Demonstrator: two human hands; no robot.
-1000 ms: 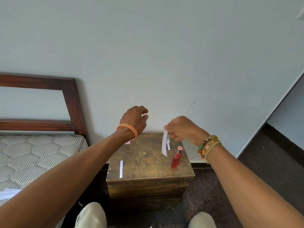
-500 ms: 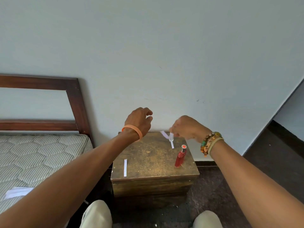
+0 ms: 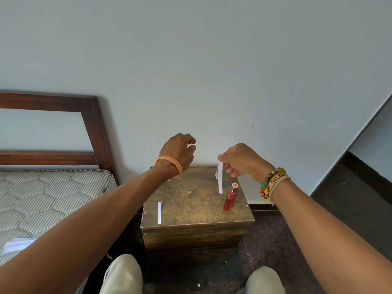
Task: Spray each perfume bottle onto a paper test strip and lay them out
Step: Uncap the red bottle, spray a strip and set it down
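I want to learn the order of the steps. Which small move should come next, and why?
Probably the left hand reaches for the red bottle: it holds nothing, the bottle stands untouched on the box, and the right hand pinches a strip hanging ready.

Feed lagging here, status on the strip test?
Left grip raised, loosely curled, nothing seen in it. Right grip pinches a paper strip, hanging over the box. Red bottle stands on it, close to the strip.
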